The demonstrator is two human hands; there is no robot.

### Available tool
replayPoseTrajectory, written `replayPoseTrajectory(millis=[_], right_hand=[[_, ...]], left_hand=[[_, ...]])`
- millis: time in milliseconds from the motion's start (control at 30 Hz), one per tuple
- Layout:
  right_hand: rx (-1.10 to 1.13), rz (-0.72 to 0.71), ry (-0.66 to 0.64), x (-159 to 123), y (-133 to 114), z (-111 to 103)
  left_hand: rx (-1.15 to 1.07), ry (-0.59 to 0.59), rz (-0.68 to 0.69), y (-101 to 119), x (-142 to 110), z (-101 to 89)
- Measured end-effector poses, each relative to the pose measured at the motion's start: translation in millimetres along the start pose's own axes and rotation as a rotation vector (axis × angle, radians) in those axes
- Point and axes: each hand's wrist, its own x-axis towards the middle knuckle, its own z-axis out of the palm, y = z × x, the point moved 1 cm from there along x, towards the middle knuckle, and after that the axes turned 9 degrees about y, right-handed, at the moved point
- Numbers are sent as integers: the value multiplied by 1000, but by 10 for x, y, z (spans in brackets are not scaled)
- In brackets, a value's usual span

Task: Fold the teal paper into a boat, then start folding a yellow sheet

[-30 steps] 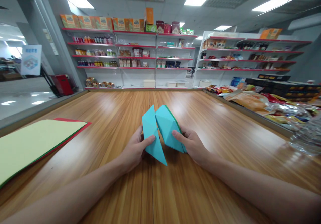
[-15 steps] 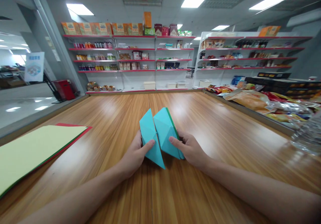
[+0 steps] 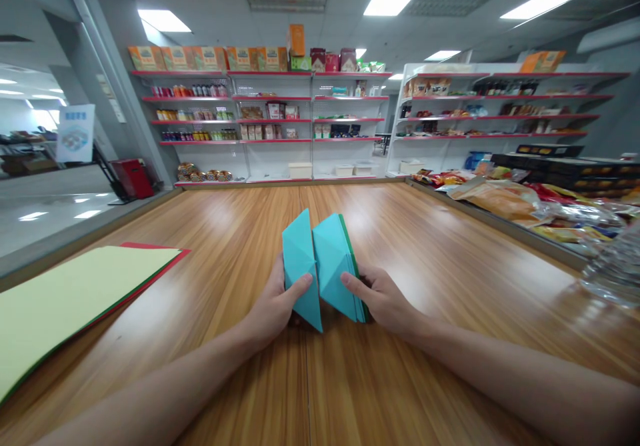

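Above the middle of the wooden table I hold a piece of light-blue folded paper in both hands. It has two angular halves that meet near the centre, with a gap between them above and below. My left hand grips the left half, thumb on its front face and fingers hidden behind. My right hand pinches the right half the same way, its thumb by several stacked layers. Green paper shows along that half's right edge.
Sheets of pale-yellow paper lie at the left, over green and red sheets. Snack packets and black boxes fill the right side. A clear plastic object stands near the right edge. Stocked shelves are behind the table.
The left half of the folded paper has turned more upright and its lower tip has shifted slightly left. Both hands keep their hold. The whole view has shifted a little.
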Motion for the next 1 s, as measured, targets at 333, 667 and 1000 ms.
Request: replayPoseTrajectory(millis=[333, 667, 1000], right_hand=[[-17, 4, -8, 14, -10, 2], [-136, -30, -4, -25, -24, -2], [-154, -27, 5, -30, 14, 2]], left_hand=[[41, 3, -8, -15, 0, -5], [50, 19, -18, -1, -14, 17], [82, 27, -21, -18, -23, 18]])
